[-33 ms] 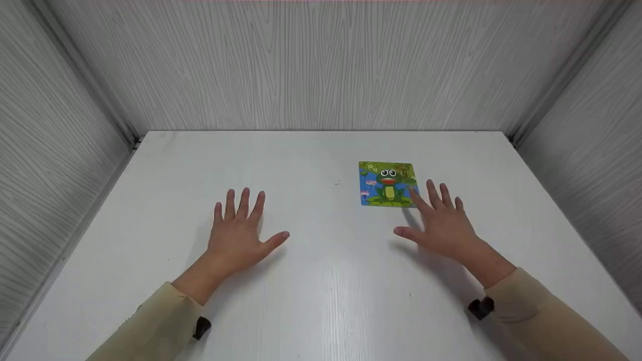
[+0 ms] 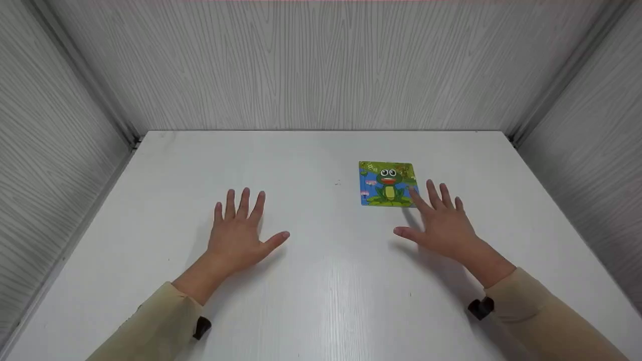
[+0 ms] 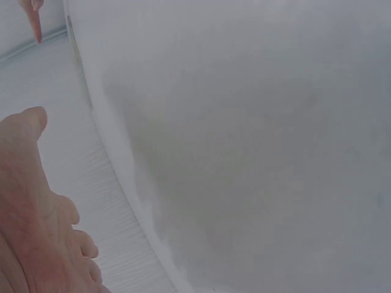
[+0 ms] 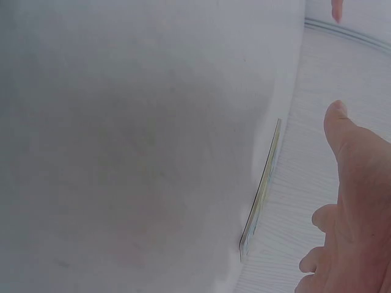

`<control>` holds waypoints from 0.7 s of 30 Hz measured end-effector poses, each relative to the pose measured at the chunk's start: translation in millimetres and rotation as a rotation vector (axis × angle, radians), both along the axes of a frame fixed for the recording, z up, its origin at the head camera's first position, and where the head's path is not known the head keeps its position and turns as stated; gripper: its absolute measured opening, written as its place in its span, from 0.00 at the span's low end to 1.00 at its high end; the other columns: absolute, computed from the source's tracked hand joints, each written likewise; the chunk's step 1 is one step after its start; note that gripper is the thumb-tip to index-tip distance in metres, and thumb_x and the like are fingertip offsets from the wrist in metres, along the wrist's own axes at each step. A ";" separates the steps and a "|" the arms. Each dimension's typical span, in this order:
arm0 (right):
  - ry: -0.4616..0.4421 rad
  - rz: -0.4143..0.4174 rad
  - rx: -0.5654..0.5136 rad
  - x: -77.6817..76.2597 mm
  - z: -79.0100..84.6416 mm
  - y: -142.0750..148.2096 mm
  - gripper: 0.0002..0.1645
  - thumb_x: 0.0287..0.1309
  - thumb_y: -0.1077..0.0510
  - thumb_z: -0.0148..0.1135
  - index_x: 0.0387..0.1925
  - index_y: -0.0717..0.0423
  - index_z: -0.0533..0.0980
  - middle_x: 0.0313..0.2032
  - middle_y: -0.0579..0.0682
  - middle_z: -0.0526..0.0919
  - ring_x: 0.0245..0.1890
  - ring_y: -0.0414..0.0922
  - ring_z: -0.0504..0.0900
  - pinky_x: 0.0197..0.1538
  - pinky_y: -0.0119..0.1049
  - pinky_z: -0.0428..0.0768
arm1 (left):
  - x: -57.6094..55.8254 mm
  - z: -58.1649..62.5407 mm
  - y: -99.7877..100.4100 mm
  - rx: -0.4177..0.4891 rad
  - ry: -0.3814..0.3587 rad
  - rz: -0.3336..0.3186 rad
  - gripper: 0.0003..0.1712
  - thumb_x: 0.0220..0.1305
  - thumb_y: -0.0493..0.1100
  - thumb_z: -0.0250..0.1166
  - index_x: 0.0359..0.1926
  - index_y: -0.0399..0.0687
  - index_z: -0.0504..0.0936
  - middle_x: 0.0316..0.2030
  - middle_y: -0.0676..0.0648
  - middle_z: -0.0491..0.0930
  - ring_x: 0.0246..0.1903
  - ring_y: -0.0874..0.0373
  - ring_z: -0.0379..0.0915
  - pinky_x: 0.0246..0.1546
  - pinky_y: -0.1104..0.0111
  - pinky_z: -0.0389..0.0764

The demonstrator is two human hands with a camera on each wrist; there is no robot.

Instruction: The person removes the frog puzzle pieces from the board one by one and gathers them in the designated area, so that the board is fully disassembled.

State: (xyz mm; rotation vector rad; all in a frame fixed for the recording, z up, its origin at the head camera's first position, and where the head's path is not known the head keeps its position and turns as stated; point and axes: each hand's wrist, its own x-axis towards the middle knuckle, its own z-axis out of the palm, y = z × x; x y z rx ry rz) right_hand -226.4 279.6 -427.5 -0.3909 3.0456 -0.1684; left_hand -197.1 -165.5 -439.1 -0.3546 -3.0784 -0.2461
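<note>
A thin square picture board [image 2: 386, 188] with a cartoon green frog lies flat on the white table, right of the middle. In the right wrist view the same board [image 4: 261, 189] shows nearly edge-on. My right hand [image 2: 446, 228] hovers above the table with its fingers spread, and its index fingertip overlaps the board's lower right corner in the head view. To the left, my left hand [image 2: 235, 243] is also spread, palm down over the bare table, with its shadow beside it. Neither hand holds anything.
The white tabletop [image 2: 321, 281] is bounded by a grey wood-grain panel [image 2: 311, 65] at the back and similar panels at both sides. Each light sleeve has a small black device [image 2: 481, 308] at the wrist.
</note>
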 end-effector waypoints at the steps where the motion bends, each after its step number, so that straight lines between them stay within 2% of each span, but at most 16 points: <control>1: 0.001 0.000 -0.002 -0.3 0.1 0.4 0.70 0.60 0.10 0.41 0.86 0.50 0.46 0.83 0.66 0.37 0.82 0.69 0.34 0.75 0.75 0.40 | -0.4 0.0 0.2 0.000 0.001 0.000 0.65 0.67 0.83 0.49 0.86 0.45 0.45 0.83 0.32 0.41 0.81 0.29 0.28 0.76 0.34 0.37; 8: 0.005 0.004 -0.008 -2.3 2.0 4.5 0.70 0.60 0.09 0.41 0.86 0.50 0.45 0.83 0.66 0.36 0.82 0.69 0.34 0.75 0.74 0.40 | -3.3 2.7 4.1 -0.001 -0.003 -0.004 0.64 0.68 0.83 0.49 0.86 0.44 0.46 0.83 0.32 0.41 0.81 0.29 0.28 0.76 0.34 0.37; 14: 0.002 0.003 -0.018 -3.9 6.1 7.7 0.69 0.60 0.10 0.42 0.86 0.50 0.46 0.84 0.65 0.36 0.82 0.68 0.35 0.75 0.73 0.40 | -8.6 11.3 14.7 0.007 0.002 -0.029 0.63 0.69 0.81 0.50 0.86 0.43 0.46 0.83 0.32 0.42 0.81 0.30 0.28 0.77 0.36 0.37; 17: -0.006 0.003 -0.024 -7.1 8.2 9.3 0.70 0.60 0.10 0.41 0.86 0.50 0.46 0.84 0.64 0.37 0.82 0.67 0.36 0.76 0.73 0.40 | -14.5 17.3 24.4 0.006 0.001 -0.051 0.62 0.69 0.81 0.49 0.86 0.44 0.47 0.83 0.33 0.43 0.82 0.31 0.28 0.78 0.38 0.37; 21: -0.019 0.016 -0.057 -13.6 12.7 12.3 0.69 0.61 0.11 0.43 0.86 0.51 0.46 0.84 0.64 0.39 0.83 0.65 0.37 0.76 0.72 0.41 | -27.8 25.3 42.7 0.006 -0.009 -0.088 0.60 0.70 0.80 0.47 0.86 0.45 0.47 0.84 0.36 0.44 0.82 0.33 0.29 0.79 0.41 0.37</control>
